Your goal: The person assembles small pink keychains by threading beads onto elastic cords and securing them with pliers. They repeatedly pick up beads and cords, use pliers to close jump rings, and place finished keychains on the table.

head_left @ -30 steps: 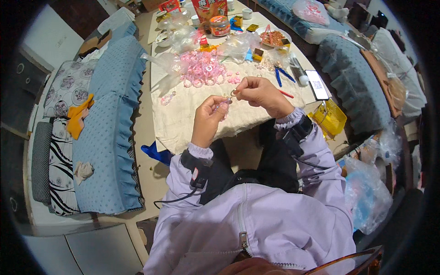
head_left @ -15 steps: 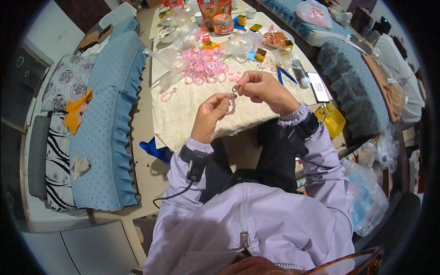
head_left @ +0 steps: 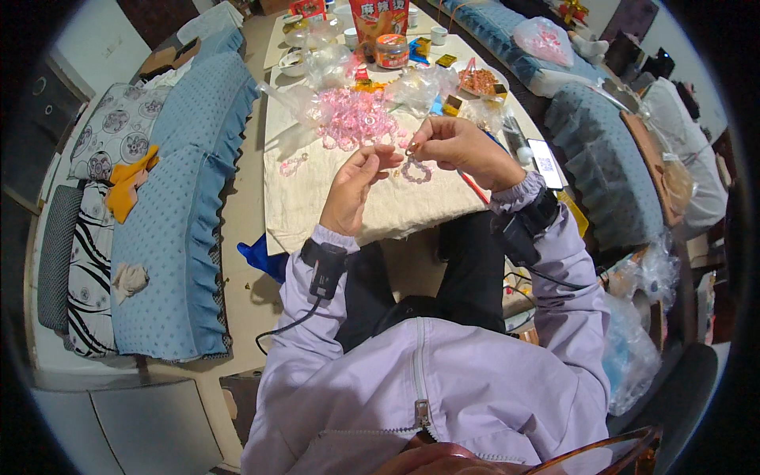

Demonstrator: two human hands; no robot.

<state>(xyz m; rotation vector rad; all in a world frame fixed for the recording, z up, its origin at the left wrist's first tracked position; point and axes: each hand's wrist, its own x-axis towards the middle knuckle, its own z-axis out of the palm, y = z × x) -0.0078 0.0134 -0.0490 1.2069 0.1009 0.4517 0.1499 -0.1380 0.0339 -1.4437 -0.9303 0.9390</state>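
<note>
A seated person in a lilac jacket works a small loop of pink beads (head_left: 416, 169) above a cloth-covered bench (head_left: 317, 207). The right hand (head_left: 459, 149) is closed narrow, fingertips pinching the top of the loop, which hangs just under it and above the cloth. The left hand (head_left: 356, 188) is half curled, thumb and forefinger drawn together close beside the right; whether it grips a thread end or a single bead is too small to tell.

The work looks best done with both hands kept close over the cloth, the pinch firm, so that a slipped bead would likely drop on fabric rather than the floor.

Just beyond the hands lies a heap of pink beads (head_left: 355, 119) on clear plastic, with a short beaded strand (head_left: 291, 165) apart on the cloth to the left. A phone (head_left: 545, 163) rests near the bench's right edge. Farther back stand a red-lidded jar (head_left: 391, 49), cups, clear bags and small packets.

Blue padded seating (head_left: 178, 206) runs along the left, carrying an orange cloth (head_left: 127, 184) and patterned cushions; more blue seating (head_left: 602, 150) lines the right. Clear plastic bags (head_left: 633, 340) sit on the floor by the person's right side, and a blue scrap (head_left: 261, 258) lies under the bench edge.
</note>
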